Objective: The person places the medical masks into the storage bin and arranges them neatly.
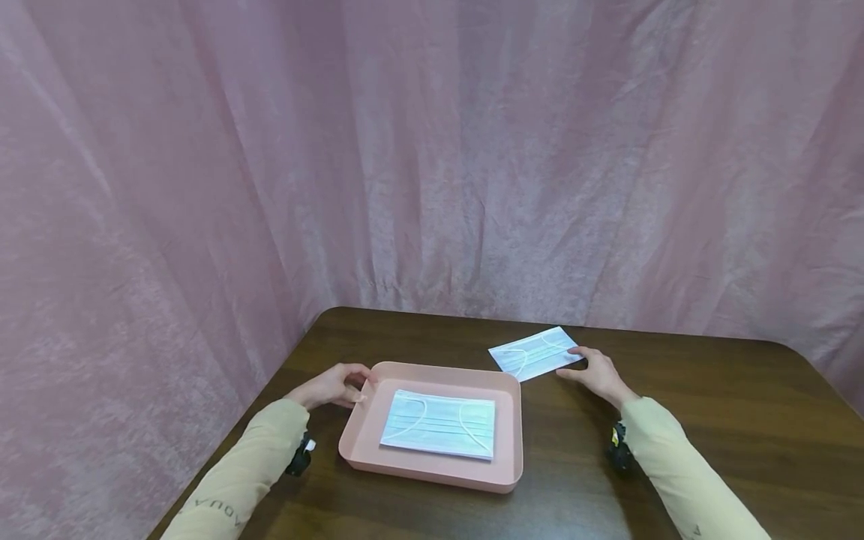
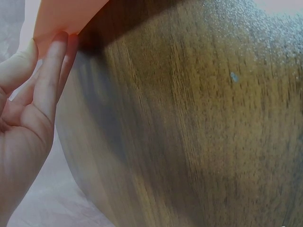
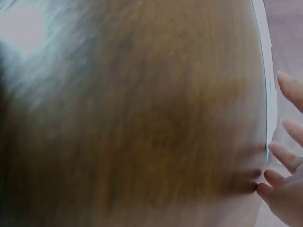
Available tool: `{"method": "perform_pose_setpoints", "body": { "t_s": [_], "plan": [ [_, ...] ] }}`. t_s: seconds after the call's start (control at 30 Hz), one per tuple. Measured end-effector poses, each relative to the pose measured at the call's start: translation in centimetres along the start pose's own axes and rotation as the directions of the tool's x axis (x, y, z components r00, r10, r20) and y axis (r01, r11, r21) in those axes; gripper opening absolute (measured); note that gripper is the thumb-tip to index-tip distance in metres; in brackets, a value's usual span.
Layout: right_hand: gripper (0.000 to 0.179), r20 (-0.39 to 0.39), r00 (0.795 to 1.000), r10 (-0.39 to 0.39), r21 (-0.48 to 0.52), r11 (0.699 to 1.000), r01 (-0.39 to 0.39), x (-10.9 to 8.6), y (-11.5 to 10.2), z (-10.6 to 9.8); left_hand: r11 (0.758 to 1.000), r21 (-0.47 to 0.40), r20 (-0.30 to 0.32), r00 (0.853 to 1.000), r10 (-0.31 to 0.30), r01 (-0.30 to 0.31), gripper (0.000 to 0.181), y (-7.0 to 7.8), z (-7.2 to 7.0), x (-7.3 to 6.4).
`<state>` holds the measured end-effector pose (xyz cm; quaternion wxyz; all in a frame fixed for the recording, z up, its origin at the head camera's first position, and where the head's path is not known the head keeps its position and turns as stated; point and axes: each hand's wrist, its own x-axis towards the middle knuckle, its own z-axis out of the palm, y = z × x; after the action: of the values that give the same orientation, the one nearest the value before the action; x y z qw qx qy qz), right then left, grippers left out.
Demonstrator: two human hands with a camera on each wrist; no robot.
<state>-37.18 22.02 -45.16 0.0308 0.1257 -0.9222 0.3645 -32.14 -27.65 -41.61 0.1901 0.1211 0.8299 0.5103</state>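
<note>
My left hand (image 1: 335,385) grips the left wall of a shallow pink tray (image 1: 432,480), thumb and fingers at its upper left side. In the left wrist view, fingers (image 2: 49,80) meet the tray wall (image 2: 66,19). A pleated light-blue face mask (image 1: 439,424) with white ear loops lies flat inside. Another face mask (image 1: 536,352) lies on the table, angled behind the tray's far right corner. My right hand (image 1: 597,375) is at this mask's right end, thumb and fingers spread apart, fingertips right at its edge. In the right wrist view the mask (image 3: 270,94) shows only as a thin strip.
Everything sits on a dark brown wooden table (image 1: 715,420) with rounded far corners. A pink curtain (image 1: 472,165) hangs close behind the far edge and along the left side.
</note>
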Motion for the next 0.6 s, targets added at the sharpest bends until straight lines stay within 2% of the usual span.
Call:
{"method": "perform_pose_setpoints", "body": {
  "t_s": [0.2, 0.4, 0.5, 0.6],
  "plan": [
    [0.048, -0.033, 0.998, -0.051, -0.065, 0.997, 0.049, -0.35, -0.02, 0.06, 1.0, 0.004, -0.003, 1.0, 0.004, -0.004, 0.037, 0.06, -0.09, -0.24],
    [0.031, -0.127, 0.99, -0.056, -0.024, 0.998, 0.053, -0.64, -0.19, -0.23, 1.0, 0.008, -0.006, 1.0, 0.012, -0.012, 0.036, 0.19, -0.33, -0.37],
    [0.03, -0.151, 0.988, -0.045, -0.012, 0.999, 0.044, -0.64, -0.17, -0.23, 1.0, 0.005, 0.002, 1.0, 0.01, -0.01, 0.036, 0.19, -0.31, -0.46],
    [0.035, -0.142, 0.989, -0.041, -0.021, 0.999, 0.038, -0.48, -0.2, -0.07, 1.0, 0.004, 0.009, 1.0, 0.009, -0.009, 0.036, 0.15, -0.34, -0.48]
  ]
}}
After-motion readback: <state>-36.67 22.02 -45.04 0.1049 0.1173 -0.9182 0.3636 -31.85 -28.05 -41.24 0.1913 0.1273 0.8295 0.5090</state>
